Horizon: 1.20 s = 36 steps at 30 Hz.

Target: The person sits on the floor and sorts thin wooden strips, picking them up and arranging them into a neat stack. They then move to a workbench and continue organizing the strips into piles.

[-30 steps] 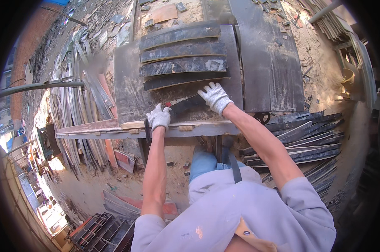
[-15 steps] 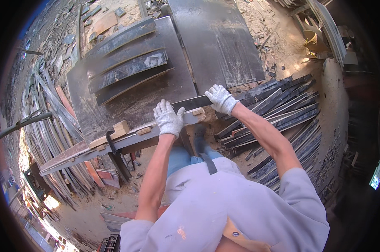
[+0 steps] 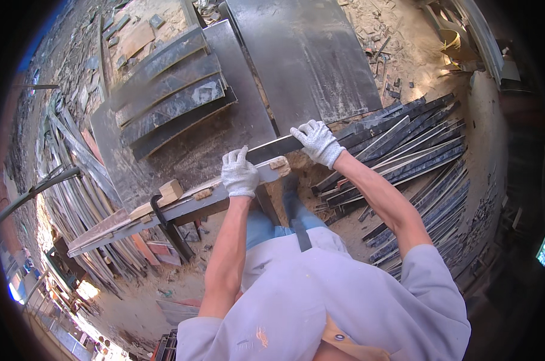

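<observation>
A narrow dark board strip (image 3: 275, 149) spans between my gloved hands at the table's near edge. Over its left end, beside the wooden rail (image 3: 218, 188), my left hand (image 3: 240, 174) has its fingers bent and close together. My right hand (image 3: 317, 143) grips the right end, its fingers curled over the top and the thumb side hidden. Both gloves are pale grey knit. Beyond my left hand, several dark boards (image 3: 170, 90) lie overlapped on the dark tabletop (image 3: 206, 135).
A wood block (image 3: 171, 191) and dark clamp (image 3: 158, 210) sit on the rail. To the right, dark strips (image 3: 399, 144) are heaped on the ground; long thin strips (image 3: 83, 162) pile up at left. A large dark panel (image 3: 302, 60) lies ahead, with scraps around.
The fingers of my left hand have drawn in closer together at the strip's end. My right hand keeps its hold on the strip. The whole view has turned slightly.
</observation>
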{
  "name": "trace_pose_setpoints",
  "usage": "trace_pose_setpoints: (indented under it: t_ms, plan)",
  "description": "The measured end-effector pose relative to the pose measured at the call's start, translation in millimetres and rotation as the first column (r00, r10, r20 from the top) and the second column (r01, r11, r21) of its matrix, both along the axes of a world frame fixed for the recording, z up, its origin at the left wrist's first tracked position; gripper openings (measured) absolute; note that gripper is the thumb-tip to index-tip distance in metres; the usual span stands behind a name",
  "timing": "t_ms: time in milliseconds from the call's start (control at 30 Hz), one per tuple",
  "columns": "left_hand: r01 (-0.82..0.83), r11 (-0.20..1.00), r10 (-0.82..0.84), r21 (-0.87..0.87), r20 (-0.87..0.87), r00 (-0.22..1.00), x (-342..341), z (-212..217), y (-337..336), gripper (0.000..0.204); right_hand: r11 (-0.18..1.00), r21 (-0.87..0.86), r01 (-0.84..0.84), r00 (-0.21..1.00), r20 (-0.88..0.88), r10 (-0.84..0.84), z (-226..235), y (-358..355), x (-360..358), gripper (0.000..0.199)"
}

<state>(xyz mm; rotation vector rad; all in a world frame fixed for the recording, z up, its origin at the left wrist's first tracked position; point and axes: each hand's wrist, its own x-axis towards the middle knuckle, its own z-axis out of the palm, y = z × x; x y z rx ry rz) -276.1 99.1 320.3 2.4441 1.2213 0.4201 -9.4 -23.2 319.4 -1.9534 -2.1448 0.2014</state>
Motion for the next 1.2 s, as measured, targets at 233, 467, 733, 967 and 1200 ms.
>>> trace_pose_setpoints:
  t_ms: [233, 467, 733, 967, 1200]
  plan:
    - [-0.024, 0.999, 0.024, 0.035, 0.02, 1.0, 3.7, 2.2, -1.7, 0.038, 1.0, -0.028, 0.003, 1.0, -0.019, -0.003, -7.4, 0.4, -1.3, 0.067]
    - [-0.058, 0.995, 0.055, 0.078, 0.05, 0.997, 6.9, 3.4, -5.0, 0.031, 1.0, 0.028, 0.014, 1.0, -0.029, -0.013, -11.9, -6.6, 0.8, 0.063]
    - [-0.108, 0.985, 0.107, 0.131, 0.012, 0.994, 10.5, 3.0, -9.7, 0.026, 0.997, 0.07, 0.044, 0.999, -0.003, -0.044, -15.6, -6.8, -3.3, 0.069]
    - [-0.121, 0.976, 0.121, 0.181, 0.013, 0.993, 6.0, -2.5, -13.9, 0.022, 0.998, 0.058, 0.023, 0.998, 0.057, -0.027, -14.7, -6.3, -8.5, 0.061]
    - [-0.116, 0.976, 0.118, 0.182, 0.002, 0.993, 11.0, 1.3, -12.5, 0.023, 0.992, 0.059, 0.112, 0.99, 0.083, -0.116, -9.4, -7.5, -4.3, 0.061]
